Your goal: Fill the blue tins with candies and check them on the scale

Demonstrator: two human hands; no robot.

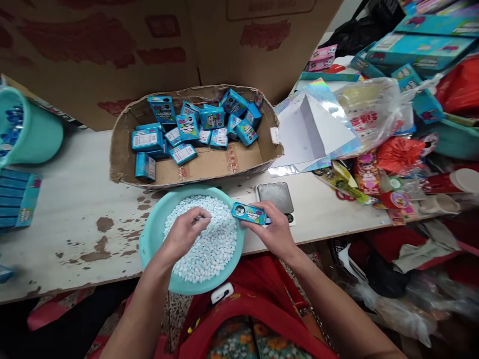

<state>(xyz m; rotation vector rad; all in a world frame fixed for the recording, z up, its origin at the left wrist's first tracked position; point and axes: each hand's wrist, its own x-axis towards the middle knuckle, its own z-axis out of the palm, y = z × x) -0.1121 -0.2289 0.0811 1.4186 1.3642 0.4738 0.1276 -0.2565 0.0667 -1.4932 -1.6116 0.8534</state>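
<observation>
My right hand grips a small blue candy box by one end. The box lies sideways, and a round opening shows near its left end. It is held at the right rim of a turquoise basin. Small pale candies fill the basin. Over them, my left hand is closed, with thumb and fingertips drawn together; what lies inside the fingers is hidden. Behind the basin, a cut-down cardboard box contains several more blue candy boxes, lying at various angles.
A small digital scale sits right of the basin. White paper, plastic bags and mixed packets crowd the right side. A turquoise bucket and stacked blue boxes stand left. Large cardboard rises behind.
</observation>
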